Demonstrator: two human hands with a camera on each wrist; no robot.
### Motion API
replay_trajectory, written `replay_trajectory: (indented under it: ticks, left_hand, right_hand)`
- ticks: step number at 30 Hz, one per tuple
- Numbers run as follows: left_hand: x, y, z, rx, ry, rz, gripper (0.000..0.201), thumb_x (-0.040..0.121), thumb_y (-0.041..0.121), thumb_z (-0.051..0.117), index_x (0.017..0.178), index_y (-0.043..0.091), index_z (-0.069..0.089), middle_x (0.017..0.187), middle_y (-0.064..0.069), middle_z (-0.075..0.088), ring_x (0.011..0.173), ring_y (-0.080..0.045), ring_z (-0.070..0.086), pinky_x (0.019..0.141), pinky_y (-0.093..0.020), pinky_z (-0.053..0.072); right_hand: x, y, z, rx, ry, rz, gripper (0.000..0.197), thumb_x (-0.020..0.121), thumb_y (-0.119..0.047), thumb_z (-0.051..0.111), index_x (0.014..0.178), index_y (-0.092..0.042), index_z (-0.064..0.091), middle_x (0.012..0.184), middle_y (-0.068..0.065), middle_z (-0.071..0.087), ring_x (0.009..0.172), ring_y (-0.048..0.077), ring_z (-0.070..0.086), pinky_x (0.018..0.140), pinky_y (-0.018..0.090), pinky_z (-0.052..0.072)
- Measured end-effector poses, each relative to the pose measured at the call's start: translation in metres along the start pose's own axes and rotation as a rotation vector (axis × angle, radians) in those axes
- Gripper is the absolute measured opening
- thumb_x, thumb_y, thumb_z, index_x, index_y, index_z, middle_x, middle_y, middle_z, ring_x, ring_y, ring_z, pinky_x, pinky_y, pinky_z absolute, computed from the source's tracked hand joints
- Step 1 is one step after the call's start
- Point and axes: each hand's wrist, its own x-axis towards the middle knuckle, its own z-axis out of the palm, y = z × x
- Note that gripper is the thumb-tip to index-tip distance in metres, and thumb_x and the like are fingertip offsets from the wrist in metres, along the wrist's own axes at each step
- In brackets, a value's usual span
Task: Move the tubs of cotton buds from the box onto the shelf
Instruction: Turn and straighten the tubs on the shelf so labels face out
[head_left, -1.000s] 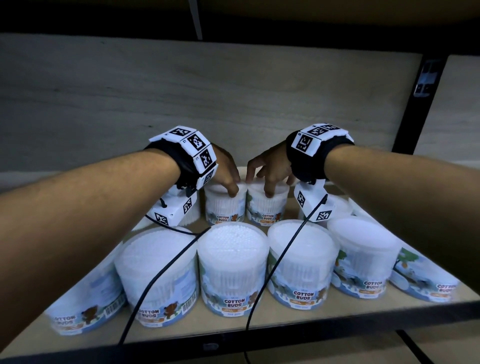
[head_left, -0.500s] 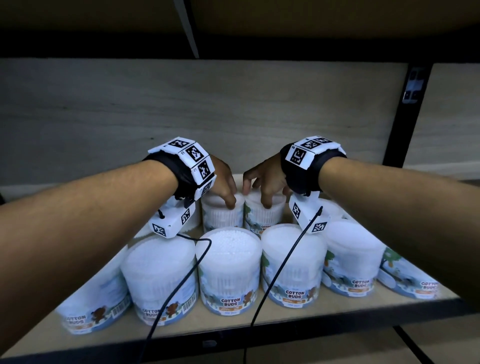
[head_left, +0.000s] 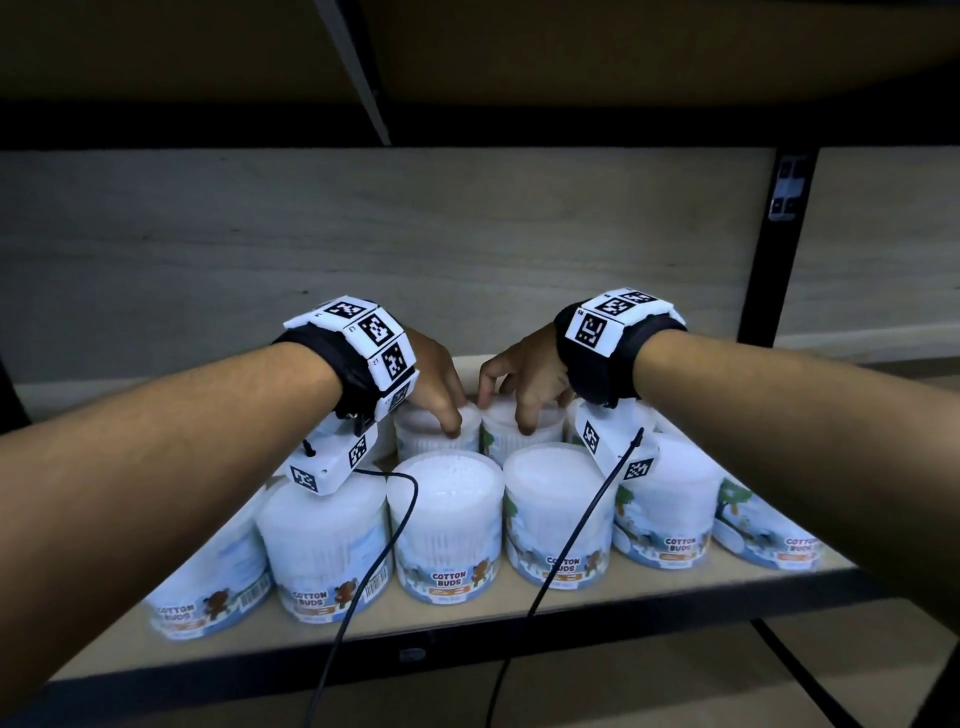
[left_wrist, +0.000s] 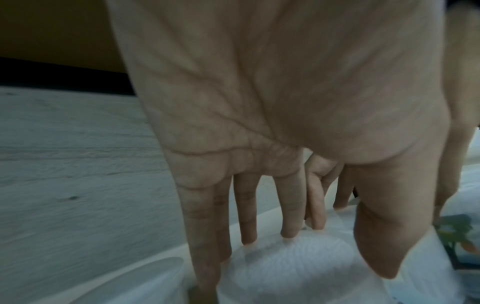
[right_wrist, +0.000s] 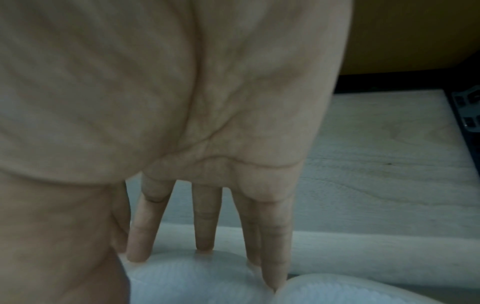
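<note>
1. A shelf (head_left: 363, 631) carries two rows of tubs of cotton buds, the front row (head_left: 447, 525) running from 8 o'clock to 4 o'clock.
2. The left hand (head_left: 439, 384) grips the rim of a back-row tub (head_left: 431, 434), just at 10 o'clock from the middle front tub.
3. The right hand (head_left: 524, 382) grips the neighbouring back tub (head_left: 524, 428), at 1 o'clock from it.
4. Both wrists wear black bands (head_left: 613, 358) with printed markers; two cables (head_left: 374, 561) trail toward 6 o'clock.

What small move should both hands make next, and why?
Probably let go and withdraw: the left hand and right hand each grip a back-row tub already standing on the shelf, so both look placed.
</note>
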Motion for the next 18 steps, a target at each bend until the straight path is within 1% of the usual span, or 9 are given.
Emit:
replay_trajectory:
  ticks: [1,3,5,7,8,10,14,16,18]
  left_hand:
    - [-0.002,0.001,0.000,-0.011,-0.001,0.001,0.051,0.074,0.051,0.071,0.123,0.044,0.062,0.120,0.011,0.061,0.107,-0.011,0.059,0.080,-0.022,0.050]
    - [-0.006,0.002,0.001,-0.007,-0.016,-0.002,0.049,0.074,0.052,0.070,0.122,0.044,0.063,0.117,0.010,0.062,0.106,-0.012,0.059,0.076,-0.021,0.050]
    - [-0.009,0.004,0.001,0.002,-0.048,-0.007,0.042,0.071,0.052,0.066,0.112,0.040,0.067,0.109,0.005,0.066,0.102,-0.016,0.062,0.083,-0.028,0.054]
    - [-0.015,0.005,0.001,-0.012,-0.064,-0.015,0.036,0.067,0.049,0.062,0.100,0.038,0.069,0.098,0.003,0.067,0.094,-0.018,0.065,0.087,-0.031,0.054]
    - [-0.016,0.005,0.001,-0.025,-0.062,-0.018,0.038,0.066,0.047,0.062,0.101,0.039,0.069,0.100,0.003,0.068,0.096,-0.019,0.065,0.089,-0.032,0.054]
    - [-0.019,0.005,0.001,-0.051,-0.052,-0.016,0.043,0.068,0.046,0.062,0.111,0.041,0.068,0.112,0.003,0.068,0.104,-0.019,0.065,0.094,-0.036,0.054]
    - [-0.021,0.004,0.004,-0.093,-0.047,-0.001,0.043,0.073,0.047,0.064,0.115,0.041,0.067,0.118,0.003,0.067,0.107,-0.018,0.064,0.094,-0.035,0.055]
    - [-0.022,0.004,0.005,-0.103,-0.053,0.007,0.046,0.070,0.048,0.063,0.115,0.040,0.067,0.118,0.002,0.068,0.108,-0.018,0.065,0.095,-0.036,0.055]
    - [-0.024,0.001,0.004,-0.121,-0.065,0.019,0.051,0.065,0.044,0.061,0.115,0.035,0.067,0.119,-0.001,0.069,0.110,-0.021,0.065,0.096,-0.038,0.054]
  right_hand:
    - [-0.003,0.000,0.001,0.004,0.000,0.001,0.058,0.080,-0.012,0.075,0.129,-0.034,0.053,0.138,0.003,0.054,0.122,0.024,0.055,0.086,0.033,0.052]
    - [-0.005,-0.001,0.003,0.004,0.009,0.004,0.058,0.080,-0.013,0.074,0.129,-0.035,0.052,0.137,0.003,0.054,0.121,0.024,0.056,0.084,0.030,0.052]
    - [-0.008,-0.002,0.005,0.001,0.017,0.005,0.057,0.080,-0.014,0.073,0.129,-0.036,0.052,0.137,0.002,0.054,0.121,0.024,0.056,0.082,0.028,0.051]
    - [-0.011,-0.002,0.007,0.002,0.023,0.006,0.056,0.081,-0.015,0.072,0.129,-0.037,0.052,0.137,0.001,0.054,0.121,0.023,0.055,0.083,0.028,0.051]
    - [-0.012,-0.002,0.007,0.006,0.024,0.005,0.055,0.081,-0.016,0.071,0.129,-0.037,0.052,0.136,0.001,0.054,0.120,0.023,0.056,0.080,0.027,0.050]
    - [-0.014,-0.002,0.008,0.029,0.018,0.001,0.053,0.082,-0.015,0.069,0.128,-0.036,0.053,0.134,0.001,0.056,0.114,0.022,0.058,0.076,0.026,0.050]
    - [-0.017,-0.003,0.009,0.074,0.011,-0.006,0.050,0.083,-0.011,0.065,0.127,-0.034,0.055,0.124,0.002,0.058,0.091,0.017,0.057,0.073,0.025,0.050]
    - [-0.020,-0.002,0.009,0.083,0.016,-0.003,0.050,0.085,-0.012,0.064,0.129,-0.035,0.055,0.117,0.001,0.055,0.091,0.016,0.056,0.072,0.024,0.050]
    - [-0.023,-0.002,0.008,0.077,0.013,0.003,0.050,0.087,-0.015,0.065,0.131,-0.036,0.053,0.122,0.001,0.055,0.095,0.018,0.055,0.066,0.022,0.050]
